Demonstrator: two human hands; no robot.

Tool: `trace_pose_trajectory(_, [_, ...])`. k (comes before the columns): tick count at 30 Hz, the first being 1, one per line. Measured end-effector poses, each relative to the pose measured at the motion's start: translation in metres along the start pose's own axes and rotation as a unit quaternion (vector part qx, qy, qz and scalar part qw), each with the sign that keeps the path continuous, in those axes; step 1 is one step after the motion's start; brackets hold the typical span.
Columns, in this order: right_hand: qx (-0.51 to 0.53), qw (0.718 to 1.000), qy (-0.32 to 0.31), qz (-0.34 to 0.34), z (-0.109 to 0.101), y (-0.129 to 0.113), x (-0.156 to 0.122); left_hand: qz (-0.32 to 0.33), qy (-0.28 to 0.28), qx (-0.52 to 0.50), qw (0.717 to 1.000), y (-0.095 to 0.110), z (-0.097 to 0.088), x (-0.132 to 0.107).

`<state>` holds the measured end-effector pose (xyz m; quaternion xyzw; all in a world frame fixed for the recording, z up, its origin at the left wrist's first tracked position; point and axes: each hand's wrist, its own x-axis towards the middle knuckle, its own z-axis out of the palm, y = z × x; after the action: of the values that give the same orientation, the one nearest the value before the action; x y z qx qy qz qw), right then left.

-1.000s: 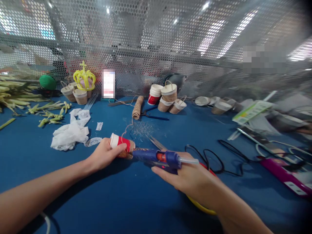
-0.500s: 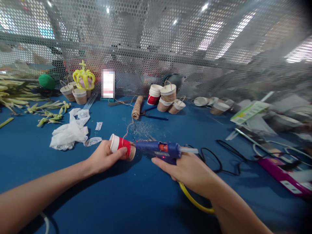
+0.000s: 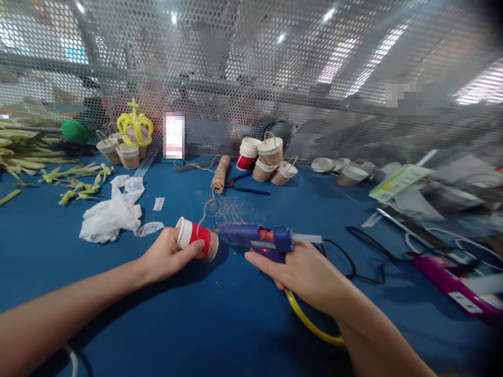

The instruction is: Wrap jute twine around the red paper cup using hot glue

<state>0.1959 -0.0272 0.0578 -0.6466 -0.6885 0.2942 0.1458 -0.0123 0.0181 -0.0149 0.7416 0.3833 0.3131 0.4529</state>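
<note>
I have the left hand (image 3: 168, 254) wrapped round a tilted paper cup (image 3: 204, 236) | right hand (image 3: 306, 267) gripping a blue glue gun (image 3: 243, 235), nozzle (image 3: 215, 231) by the cup's base | twine (image 3: 204, 212) runs to its roll (image 3: 220, 175)

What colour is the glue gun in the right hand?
Blue, with an orange-red part inside; the head view shows it best.
</note>
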Motion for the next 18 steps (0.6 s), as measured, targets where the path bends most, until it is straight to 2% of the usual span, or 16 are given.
trace_pose_trajectory(3, [-0.002,1.000,-0.005,-0.017,0.0000,-0.0011,-0.0003,-0.003,-0.003,-0.001,1.000,-0.0004,0.0002,-0.0005])
trace_pose_trajectory(18, [0.013,1.000,-0.001,-0.018,0.0007,-0.0034,0.0011,0.025,0.009,0.044,0.999,-0.0039,0.0003,-0.0003])
